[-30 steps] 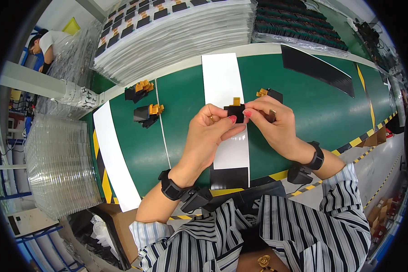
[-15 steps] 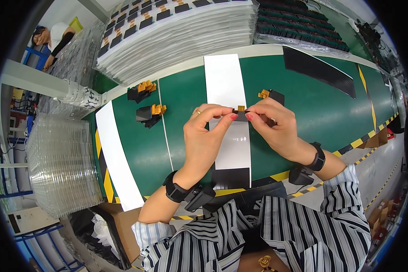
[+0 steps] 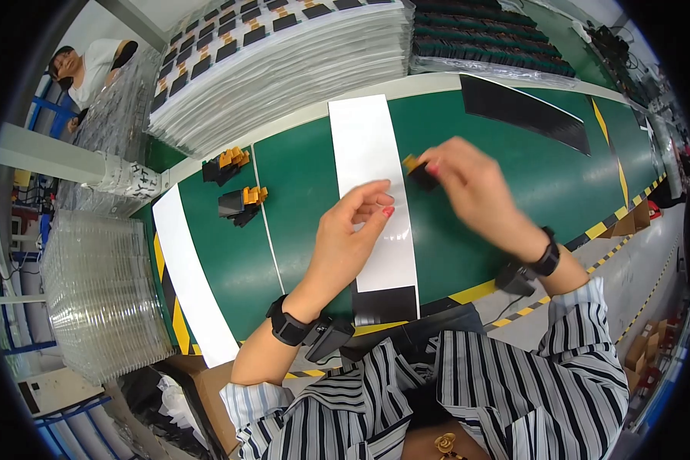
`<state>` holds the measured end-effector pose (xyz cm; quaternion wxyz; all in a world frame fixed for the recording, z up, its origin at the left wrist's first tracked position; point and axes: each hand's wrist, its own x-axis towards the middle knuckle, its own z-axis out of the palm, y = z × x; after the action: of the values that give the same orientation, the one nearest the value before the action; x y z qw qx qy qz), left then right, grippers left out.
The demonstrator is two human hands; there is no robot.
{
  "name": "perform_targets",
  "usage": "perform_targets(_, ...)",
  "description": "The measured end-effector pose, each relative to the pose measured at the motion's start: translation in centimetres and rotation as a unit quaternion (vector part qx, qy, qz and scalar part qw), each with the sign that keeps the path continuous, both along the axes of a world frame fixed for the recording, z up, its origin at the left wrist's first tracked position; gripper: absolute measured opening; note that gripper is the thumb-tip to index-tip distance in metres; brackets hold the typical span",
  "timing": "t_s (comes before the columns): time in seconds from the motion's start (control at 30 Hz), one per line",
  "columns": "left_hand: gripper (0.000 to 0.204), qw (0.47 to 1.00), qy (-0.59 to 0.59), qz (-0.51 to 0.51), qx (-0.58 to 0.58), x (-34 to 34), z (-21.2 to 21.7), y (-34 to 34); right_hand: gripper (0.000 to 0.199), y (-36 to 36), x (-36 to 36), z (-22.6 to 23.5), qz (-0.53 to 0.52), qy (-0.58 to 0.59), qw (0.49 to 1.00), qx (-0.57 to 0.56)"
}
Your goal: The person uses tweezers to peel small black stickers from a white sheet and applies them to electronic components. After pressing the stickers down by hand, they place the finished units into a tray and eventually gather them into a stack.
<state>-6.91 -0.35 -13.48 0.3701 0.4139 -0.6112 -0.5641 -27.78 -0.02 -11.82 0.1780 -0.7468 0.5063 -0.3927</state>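
My right hand (image 3: 475,188), slightly blurred, is to the right of the white strip (image 3: 363,130). Its thumb and finger pinch a small black display panel (image 3: 423,178) with an orange flex cable (image 3: 411,162), held at or just above the green mat. Whether other panels lie beneath that hand is hidden. Over the middle of the strip is my left hand (image 3: 350,238), its thumb and forefinger apart and the other fingers loosely curled, with nothing between them. A black piece (image 3: 386,305) covers the strip's near end.
Two small piles of black panels with orange cables, a far one (image 3: 224,166) and a nearer one (image 3: 241,203), lie left. Another white strip (image 3: 195,276) borders the mat's left side. A long black sheet (image 3: 525,115) lies far right. Stacked trays (image 3: 284,84) stand behind; a person (image 3: 96,69) is far left.
My hands have parted from the panel they both pinched over the strip. The right hand has moved right with a panel; the left has let go and dropped slightly nearer me.
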Motion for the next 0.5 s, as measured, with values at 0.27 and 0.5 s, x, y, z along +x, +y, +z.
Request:
perform_targets(0.27, 0.027, 0.999, -0.022, -0.016, 0.031, 0.1, -0.3, -0.4, 0.019, 0.4, -3.6, -0.7, -0.073, 0.143, 0.987, 0.005)
perform_targets(0.5, 0.026, 0.999, -0.029, -0.009, 0.038, 0.0, -0.4, -0.3, 0.025, 1.2, -3.7, -1.5, -0.033, 0.188, 0.981, -0.034)
